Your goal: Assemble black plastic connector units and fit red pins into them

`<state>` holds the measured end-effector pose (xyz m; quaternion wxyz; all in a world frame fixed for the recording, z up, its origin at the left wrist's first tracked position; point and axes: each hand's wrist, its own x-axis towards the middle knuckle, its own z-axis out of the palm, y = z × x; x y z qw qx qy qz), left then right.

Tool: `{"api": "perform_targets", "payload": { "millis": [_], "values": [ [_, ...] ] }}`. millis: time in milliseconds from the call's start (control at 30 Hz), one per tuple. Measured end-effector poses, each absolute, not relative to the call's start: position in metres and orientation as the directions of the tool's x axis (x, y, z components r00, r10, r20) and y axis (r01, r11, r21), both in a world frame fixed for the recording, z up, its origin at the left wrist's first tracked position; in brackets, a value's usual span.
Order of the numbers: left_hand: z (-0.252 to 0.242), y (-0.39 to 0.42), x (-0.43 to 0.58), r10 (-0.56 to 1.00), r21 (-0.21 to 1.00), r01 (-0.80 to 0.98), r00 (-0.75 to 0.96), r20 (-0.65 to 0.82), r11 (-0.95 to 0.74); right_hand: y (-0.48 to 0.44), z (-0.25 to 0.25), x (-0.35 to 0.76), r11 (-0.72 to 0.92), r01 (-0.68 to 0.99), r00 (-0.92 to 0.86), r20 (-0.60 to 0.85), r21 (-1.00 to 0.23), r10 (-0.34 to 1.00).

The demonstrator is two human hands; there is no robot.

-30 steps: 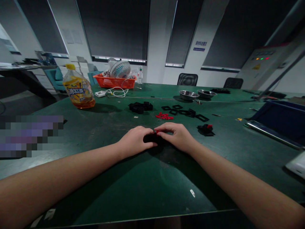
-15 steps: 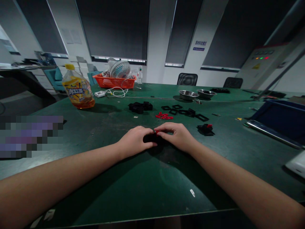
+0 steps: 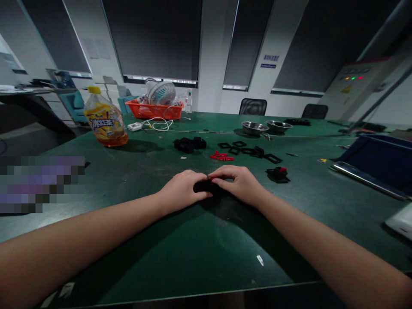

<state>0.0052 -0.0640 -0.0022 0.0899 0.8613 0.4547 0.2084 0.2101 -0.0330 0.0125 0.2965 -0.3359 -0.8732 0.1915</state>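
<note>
The left hand (image 3: 186, 189) grips a black part (image 3: 201, 187) between thumb and fingers, whether touching the surface (image 3: 180, 253) I cannot tell; the right hand (image 3: 237, 182) pinches a red piece (image 3: 211, 178) at the part's right end; beyond lie red bits (image 3: 222, 157), black blocks (image 3: 188, 146) to their left, black frames (image 3: 258, 151) to their right.

A green table (image 3: 180, 262) spans the lower frame. Left of centre on it stand a yellow-capped bottle (image 3: 104, 120), an orange basket (image 3: 152, 112) and a clear bottle (image 3: 189, 102), with a white cable (image 3: 164, 129) near the basket. Mid-frame lie black blocks (image 3: 186, 146), red bits (image 3: 222, 158) and black frames (image 3: 248, 151); right of centre, a black-and-red part (image 3: 277, 175). Steel bowls (image 3: 255, 132) stand higher up, a blue bin (image 3: 380, 161) at right, a white scrap (image 3: 260, 260) lower down.
</note>
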Motion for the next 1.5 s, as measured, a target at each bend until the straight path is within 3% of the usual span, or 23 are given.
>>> {"api": "perform_targets", "payload": {
  "millis": [1500],
  "values": [
    [-0.0022, -0.0648, 0.0051, 0.826, 0.337, 0.755, 0.492, 0.274, -0.562, -0.0306, 0.0096, 0.2107, 0.715, 0.454, -0.617, 0.39, -0.532, 0.683]
  ]
}}
